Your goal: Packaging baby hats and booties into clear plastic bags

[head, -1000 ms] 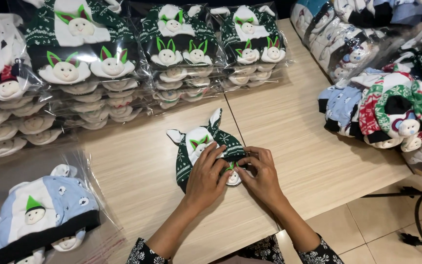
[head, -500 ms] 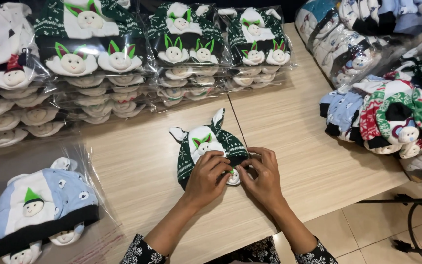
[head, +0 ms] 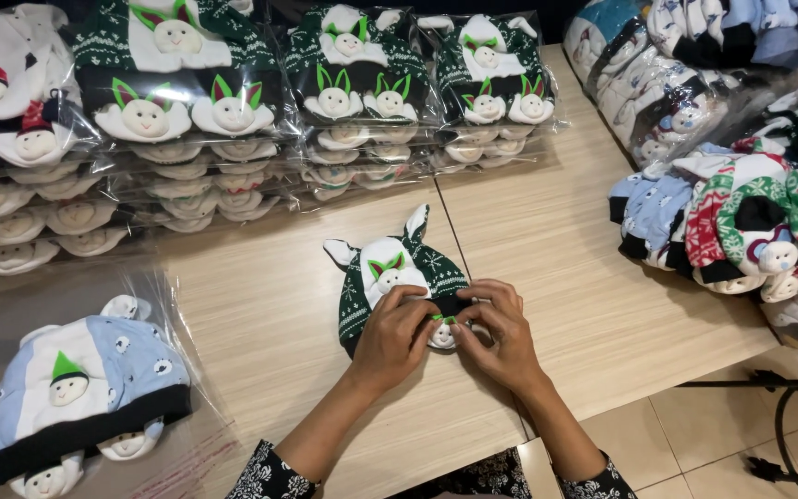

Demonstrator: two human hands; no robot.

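Little has changed vs 1 s ago: both hands stay at the green hat (head: pixel 390 277), frame centre on the table (head: pixel 602 305). Left hand (head: pixel 397 334) and right hand (head: pixel 501 334) pinch its small bootie (head: pixel 442 334) at the lower edge; fiddling continues.

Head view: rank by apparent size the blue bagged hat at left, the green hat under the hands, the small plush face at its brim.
1. Blue bagged hat, though it lies nearer the camera, so its lead is unsure.
2. Green hat, partly covered by left hand and right hand.
3. Plush face, clearly smallest.
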